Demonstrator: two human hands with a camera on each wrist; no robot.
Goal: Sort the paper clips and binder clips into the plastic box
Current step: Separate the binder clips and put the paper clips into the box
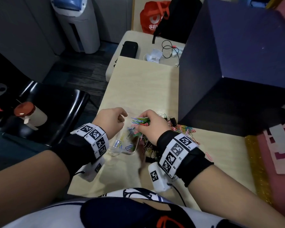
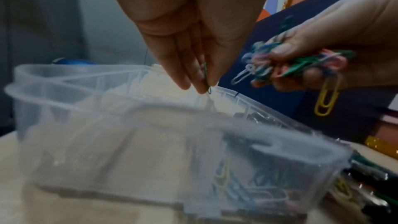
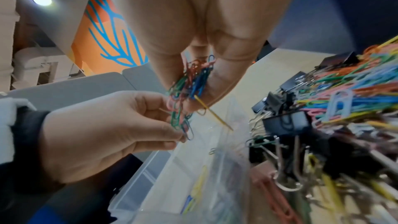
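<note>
While your right hand (image 1: pixel 152 127) is raised above the plastic box (image 1: pixel 120 151), its grip is closed on a bunch of coloured paper clips (image 1: pixel 141 121); the right wrist view shows the bunch (image 3: pixel 193 77) pressed between thumb and fingers, with several clips hanging loose below it. Your left hand (image 1: pixel 111 120) is just beside it, fingers curled, pinching a single dark clip (image 3: pixel 189 133) at the lower end of that bunch. The left wrist view shows the same pinch, with a thin green clip (image 2: pixel 206 77) between the fingertips (image 2: pixel 183 81) directly above the box rim (image 2: pixel 150 108). A yellow clip (image 2: pixel 326 98) dangles from your right hand (image 2: pixel 336 52) in that view.

You have the clear, divided box on the pale wooden surface (image 1: pixel 138 89), under your left hand. A few paper clips (image 1: pixel 122 144) lie in its near compartment. Which compartment the dark items further back occupy cannot be told.

You have the unsorted pile (image 1: pixel 183 129) just to the right of the box, touching it or nearly so: coloured paper clips mixed with black binder clips (image 3: pixel 286 123). One pink clip (image 1: pixel 208 156) lies apart on the surface, further right.
</note>
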